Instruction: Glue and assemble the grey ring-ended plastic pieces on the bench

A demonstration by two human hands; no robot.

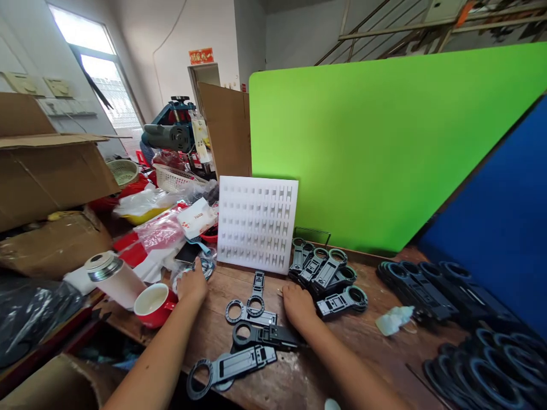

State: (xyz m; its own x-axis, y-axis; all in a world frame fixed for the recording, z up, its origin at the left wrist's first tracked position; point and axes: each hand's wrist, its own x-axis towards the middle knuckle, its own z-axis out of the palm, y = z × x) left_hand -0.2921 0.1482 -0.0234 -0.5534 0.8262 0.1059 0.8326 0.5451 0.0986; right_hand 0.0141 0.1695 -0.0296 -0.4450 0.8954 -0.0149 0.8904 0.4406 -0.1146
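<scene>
My left hand (192, 283) reaches to a small clear bag of ring-like pieces (207, 267) beside a dark phone (188, 253); its fingers are curled, and what they grip is too small to tell. My right hand (298, 304) is low over the wooden table, fingers bent around something thin that I cannot make out. Between my forearms lie several grey and black parts with round rings (243, 363). A pile of similar parts (327, 267) sits just beyond my right hand. A white foam board with rows of slots (257, 222) stands upright behind them.
A red mug (154, 306) and a pale thermos (114, 279) stand left of my left forearm. Stacks of black ringed parts (491, 370) fill the right side, near a crumpled pale packet (394, 320). A green panel (363, 148) rises behind the table (359, 353).
</scene>
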